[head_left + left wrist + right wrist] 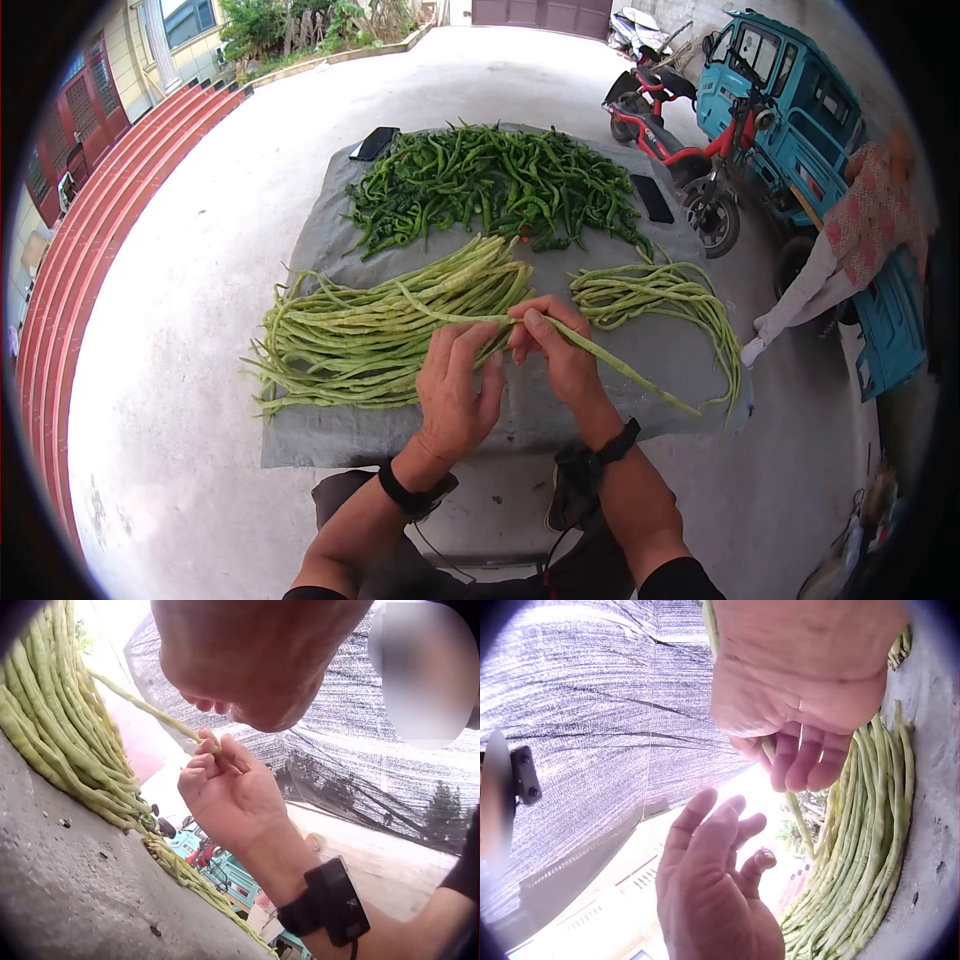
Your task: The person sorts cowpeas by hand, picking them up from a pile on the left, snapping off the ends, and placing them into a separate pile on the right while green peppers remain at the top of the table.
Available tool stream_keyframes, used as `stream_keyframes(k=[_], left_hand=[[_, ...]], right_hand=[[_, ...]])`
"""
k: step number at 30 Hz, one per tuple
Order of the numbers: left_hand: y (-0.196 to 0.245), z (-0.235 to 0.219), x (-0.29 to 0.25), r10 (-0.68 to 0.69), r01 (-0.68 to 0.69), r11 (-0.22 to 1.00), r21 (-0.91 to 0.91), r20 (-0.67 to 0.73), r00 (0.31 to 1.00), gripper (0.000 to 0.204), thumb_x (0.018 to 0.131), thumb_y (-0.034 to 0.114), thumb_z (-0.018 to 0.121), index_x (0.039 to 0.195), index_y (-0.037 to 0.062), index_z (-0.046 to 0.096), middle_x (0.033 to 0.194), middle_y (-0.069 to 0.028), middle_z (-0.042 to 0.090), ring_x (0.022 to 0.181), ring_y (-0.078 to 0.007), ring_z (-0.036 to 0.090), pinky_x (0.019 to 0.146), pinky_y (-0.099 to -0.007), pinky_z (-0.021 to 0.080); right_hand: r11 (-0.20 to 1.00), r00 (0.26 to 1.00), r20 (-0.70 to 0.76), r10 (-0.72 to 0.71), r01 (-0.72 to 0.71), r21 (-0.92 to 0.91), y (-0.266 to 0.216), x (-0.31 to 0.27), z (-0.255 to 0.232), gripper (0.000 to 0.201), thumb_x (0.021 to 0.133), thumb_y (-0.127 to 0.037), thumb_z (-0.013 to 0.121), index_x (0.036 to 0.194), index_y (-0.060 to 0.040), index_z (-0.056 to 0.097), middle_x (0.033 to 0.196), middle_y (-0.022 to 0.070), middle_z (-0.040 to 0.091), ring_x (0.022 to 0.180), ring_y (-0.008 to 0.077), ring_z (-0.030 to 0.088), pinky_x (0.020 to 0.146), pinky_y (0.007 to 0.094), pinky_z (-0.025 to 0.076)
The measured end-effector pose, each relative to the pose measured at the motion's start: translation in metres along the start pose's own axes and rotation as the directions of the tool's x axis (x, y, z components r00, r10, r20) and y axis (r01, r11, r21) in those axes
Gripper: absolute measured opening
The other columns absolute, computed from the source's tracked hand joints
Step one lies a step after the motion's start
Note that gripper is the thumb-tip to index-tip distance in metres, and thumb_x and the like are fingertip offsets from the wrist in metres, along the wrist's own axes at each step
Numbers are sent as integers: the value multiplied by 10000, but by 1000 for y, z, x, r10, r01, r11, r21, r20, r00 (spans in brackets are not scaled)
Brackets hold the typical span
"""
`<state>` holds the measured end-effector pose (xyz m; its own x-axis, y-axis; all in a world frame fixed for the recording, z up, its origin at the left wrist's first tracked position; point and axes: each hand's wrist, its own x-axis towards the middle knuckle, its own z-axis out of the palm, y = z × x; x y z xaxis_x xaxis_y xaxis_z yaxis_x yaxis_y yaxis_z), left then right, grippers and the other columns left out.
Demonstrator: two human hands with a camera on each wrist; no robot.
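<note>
My right hand [562,358] pinches a single long green bean [635,375] between thumb and fingers. One end of this bean slants down to the right; the other reaches left over the large bundle of long beans [370,335]. Beside it, my left hand [455,380] is raised with its fingers loosely bent, fingertips close to the bean. In the right wrist view the left hand [720,877] shows its fingers apart with nothing between them. A smaller bunch of long beans [640,290] lies to the right on the grey cloth [560,420].
A wide heap of green peppers [490,185] covers the far part of the table. Phones lie at its left [374,144] and right [652,198]. Beyond on the right stand a red electric bike [680,150], a blue three-wheeler [790,90] and a person in a patterned top [875,215].
</note>
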<state>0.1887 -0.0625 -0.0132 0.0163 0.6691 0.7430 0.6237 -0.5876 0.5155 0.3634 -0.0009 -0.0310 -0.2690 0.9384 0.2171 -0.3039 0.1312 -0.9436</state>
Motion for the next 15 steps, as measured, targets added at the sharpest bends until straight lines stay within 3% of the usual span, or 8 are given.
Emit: stream_keyframes(k=[4,7,10,15], left_hand=[[-4,-3,15,23,-26,984,178,16,1000,417,944,38,712,1356,29,652,1121,-160,713,1161,-358,645,1052,-469,493],[-10,0,16,73,-91,979,182,107,992,353,967,78,714,1314,29,667,1146,-132,706,1120,-357,658,1058,-491,452],[-17,1,14,42,-65,993,101,213,976,293,971,99,725,1256,40,694,1067,-117,684,1052,-367,655,990,-478,481],[-17,-5,17,5,-7,1000,8,219,976,207,955,76,750,1161,61,729,931,-116,625,882,-334,668,772,-426,534]], right_hand=[[999,998,50,42,-44,30,-7,-3,-1,258,1132,-219,613,1193,6,724,891,66,713,775,125,673,713,286,569],[998,993,113,46,-51,47,-10,-5,-2,253,1127,-211,619,1196,9,723,886,65,706,773,125,672,713,287,570],[999,988,148,39,-44,29,-13,-6,-5,261,1125,-233,617,1177,7,706,891,68,704,780,134,672,694,298,556],[974,987,142,81,-109,200,-18,-6,-12,234,1113,-238,655,1161,-15,709,833,34,659,737,115,637,674,297,535]])
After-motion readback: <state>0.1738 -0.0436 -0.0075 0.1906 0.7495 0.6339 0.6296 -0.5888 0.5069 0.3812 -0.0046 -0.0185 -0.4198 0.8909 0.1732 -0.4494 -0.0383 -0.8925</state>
